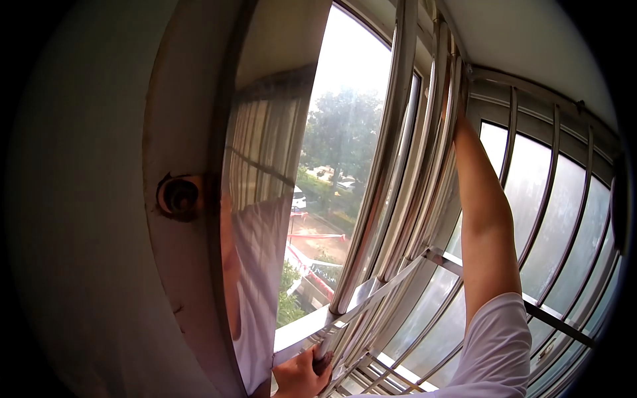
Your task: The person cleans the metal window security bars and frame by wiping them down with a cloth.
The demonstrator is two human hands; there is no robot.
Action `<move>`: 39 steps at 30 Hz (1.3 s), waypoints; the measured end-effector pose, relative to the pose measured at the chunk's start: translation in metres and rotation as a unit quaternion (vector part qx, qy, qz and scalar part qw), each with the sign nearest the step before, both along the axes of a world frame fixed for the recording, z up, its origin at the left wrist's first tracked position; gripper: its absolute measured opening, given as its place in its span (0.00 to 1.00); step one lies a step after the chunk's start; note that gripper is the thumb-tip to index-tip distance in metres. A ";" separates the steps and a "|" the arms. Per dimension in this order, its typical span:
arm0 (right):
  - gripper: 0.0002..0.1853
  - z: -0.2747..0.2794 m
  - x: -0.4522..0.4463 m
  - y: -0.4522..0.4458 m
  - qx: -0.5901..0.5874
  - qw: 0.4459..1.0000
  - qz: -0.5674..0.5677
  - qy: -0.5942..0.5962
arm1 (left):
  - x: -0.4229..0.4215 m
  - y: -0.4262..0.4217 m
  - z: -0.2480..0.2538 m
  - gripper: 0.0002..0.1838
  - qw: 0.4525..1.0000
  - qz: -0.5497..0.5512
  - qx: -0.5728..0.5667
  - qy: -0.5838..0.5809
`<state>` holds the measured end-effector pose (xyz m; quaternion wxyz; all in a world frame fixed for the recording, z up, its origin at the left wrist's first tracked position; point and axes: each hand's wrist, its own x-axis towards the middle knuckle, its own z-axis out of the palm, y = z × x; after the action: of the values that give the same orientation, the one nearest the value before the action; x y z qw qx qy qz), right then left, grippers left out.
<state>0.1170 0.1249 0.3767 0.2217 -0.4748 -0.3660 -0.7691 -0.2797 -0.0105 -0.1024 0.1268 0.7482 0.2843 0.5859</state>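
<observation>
At the bottom of the head view, my left hand (302, 376) is closed around an upright metal bar (323, 347), just under the flat crossbar (391, 285). My right arm (488, 219) stretches high along the right side of the window. Only a sliver of my right hand (460, 114) shows among the upper ends of the upright bars (434, 142). Those bars cover its fingers, so their grip and anything in them are hidden.
A glass pane (265, 192) with reflections stands in a frame on the left, beside a wall post with a round hole (179, 197). More barred windows (544, 199) close off the right. Outside are trees (345, 132) and red-and-white tape (308, 265).
</observation>
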 end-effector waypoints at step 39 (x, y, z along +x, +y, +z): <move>0.43 -0.014 -0.021 -0.017 -0.204 0.911 0.340 0.119 | 0.002 0.003 -0.010 0.22 1.000 0.009 0.009 0.009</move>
<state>0.0960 0.1080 0.3629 0.4098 -0.4444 -0.6248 -0.4941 -0.2776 -0.0073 -0.1120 0.1125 0.7523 0.2866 0.5824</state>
